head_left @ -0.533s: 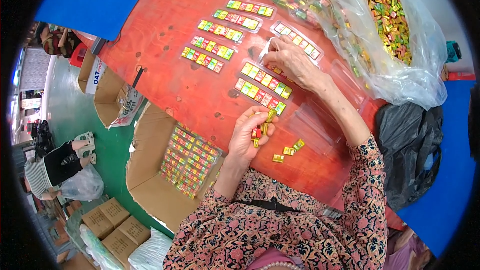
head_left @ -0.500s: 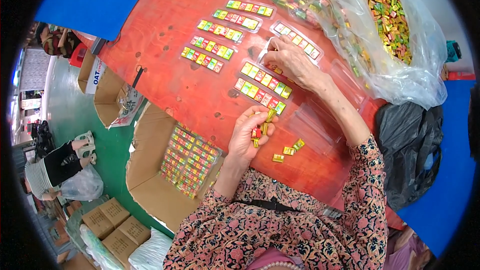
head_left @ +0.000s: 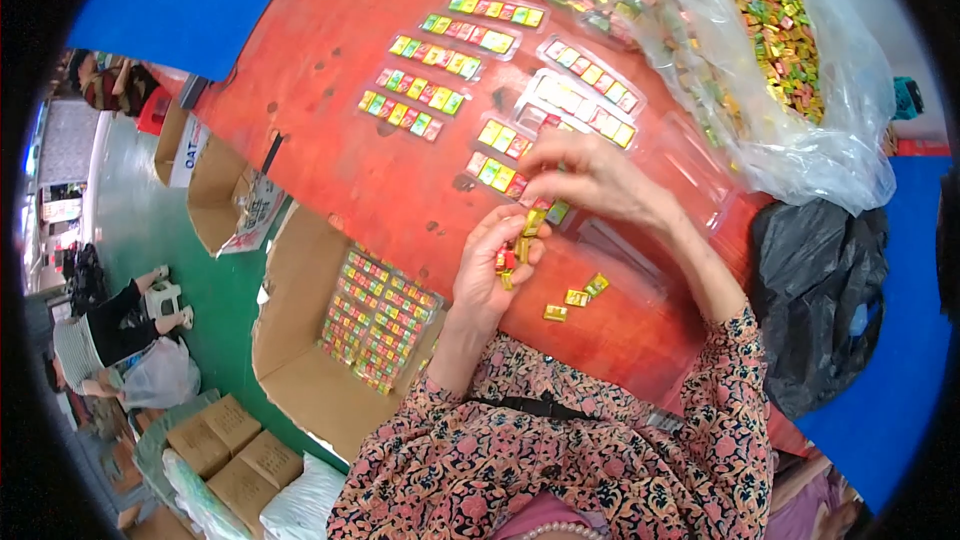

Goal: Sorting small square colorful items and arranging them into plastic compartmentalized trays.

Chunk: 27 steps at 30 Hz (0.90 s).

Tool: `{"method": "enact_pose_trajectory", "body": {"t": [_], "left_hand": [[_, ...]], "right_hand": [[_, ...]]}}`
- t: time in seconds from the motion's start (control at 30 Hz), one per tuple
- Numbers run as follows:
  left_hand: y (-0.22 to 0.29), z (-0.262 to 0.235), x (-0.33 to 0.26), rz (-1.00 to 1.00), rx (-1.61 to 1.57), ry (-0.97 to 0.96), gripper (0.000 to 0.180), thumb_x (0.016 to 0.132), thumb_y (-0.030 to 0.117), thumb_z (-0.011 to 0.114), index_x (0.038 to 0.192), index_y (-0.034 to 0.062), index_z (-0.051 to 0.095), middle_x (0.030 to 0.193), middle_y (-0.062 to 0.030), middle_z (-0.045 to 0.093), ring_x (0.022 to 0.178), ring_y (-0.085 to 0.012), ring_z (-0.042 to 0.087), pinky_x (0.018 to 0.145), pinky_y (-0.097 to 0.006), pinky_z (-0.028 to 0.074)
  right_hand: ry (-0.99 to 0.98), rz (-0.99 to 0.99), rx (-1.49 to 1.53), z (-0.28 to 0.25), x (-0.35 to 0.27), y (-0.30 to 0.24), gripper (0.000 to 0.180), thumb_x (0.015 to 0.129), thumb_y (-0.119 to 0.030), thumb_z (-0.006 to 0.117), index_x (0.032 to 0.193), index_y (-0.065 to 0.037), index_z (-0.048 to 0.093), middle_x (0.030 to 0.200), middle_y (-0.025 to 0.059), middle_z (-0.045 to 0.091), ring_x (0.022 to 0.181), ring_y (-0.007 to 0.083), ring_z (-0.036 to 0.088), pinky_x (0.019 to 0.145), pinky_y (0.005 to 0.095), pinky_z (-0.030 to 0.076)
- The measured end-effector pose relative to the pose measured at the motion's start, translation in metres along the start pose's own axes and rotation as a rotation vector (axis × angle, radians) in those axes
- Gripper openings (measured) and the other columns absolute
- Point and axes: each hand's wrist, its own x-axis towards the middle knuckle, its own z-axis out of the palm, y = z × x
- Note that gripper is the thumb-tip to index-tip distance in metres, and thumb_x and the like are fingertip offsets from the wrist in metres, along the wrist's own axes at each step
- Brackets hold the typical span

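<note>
My left hand (head_left: 486, 265) is closed round several small foil-wrapped candies (head_left: 506, 258), gold and red, that show between thumb and fingers. Just above it, my right hand (head_left: 590, 172) is bent downward with its fingers drawn together, their tips at the top candy in the left hand. What those fingertips pinch is hidden. Partly under the right hand lie two clear plastic trays (head_left: 494, 173) with rows of yellow, red and green candies. Another filled tray (head_left: 588, 73) lies beyond it, next to a shiny tray (head_left: 583, 106). Loose gold candies (head_left: 576, 297) rest right of the left hand.
Several filled trays (head_left: 420, 89) lie on the red table (head_left: 330, 130). Stacked clear trays (head_left: 700, 175) sit at right, below a big clear bag of candies (head_left: 775, 40). A black plastic bag (head_left: 820, 300) hangs at right. Left, an open carton (head_left: 290, 340) holds packed candy trays (head_left: 380, 320).
My right hand has come back from the far trays toward my left hand, uncovering the shiny tray with candies. The left hand has stayed nearly in place, still holding candies.
</note>
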Motion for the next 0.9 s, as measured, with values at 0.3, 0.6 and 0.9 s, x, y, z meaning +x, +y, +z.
{"method": "enact_pose_trajectory", "body": {"t": [0.3,0.6,0.9], "left_hand": [[-0.002,-0.004,-0.004,0.019,-0.059,0.000,0.017,0.090,0.010,0.049,0.106,0.0049,0.051,0.087,-0.0147,0.057,0.062,-0.0178,0.055,0.033,-0.016,0.032],[0.001,-0.002,-0.011,0.039,0.022,0.040,0.012,0.089,0.011,0.052,0.101,0.0104,0.050,0.089,-0.0144,0.053,0.060,-0.0142,0.047,0.032,-0.015,0.029],[-0.007,-0.001,-0.003,0.059,0.111,0.007,0.012,0.089,0.011,0.051,0.100,0.0081,0.050,0.088,-0.0153,0.056,0.060,-0.0145,0.050,0.033,-0.015,0.031]], "right_hand": [[0.032,0.034,-0.032,0.025,-0.020,-0.010,0.018,0.081,-0.018,0.064,0.086,-0.001,0.062,0.077,0.0132,0.061,0.077,0.0268,0.061,0.068,0.0357,0.048],[1.115,0.139,-0.885,-0.180,-0.050,0.014,0.017,0.075,-0.005,0.060,0.091,0.002,0.064,0.083,0.0167,0.064,0.074,0.0262,0.063,0.065,0.0327,0.048],[0.828,0.662,-1.211,-0.255,-0.129,0.099,0.034,0.063,-0.008,0.070,0.096,-0.002,0.066,0.099,0.0202,0.060,0.095,0.0365,0.057,0.081,0.0422,0.046]]}}
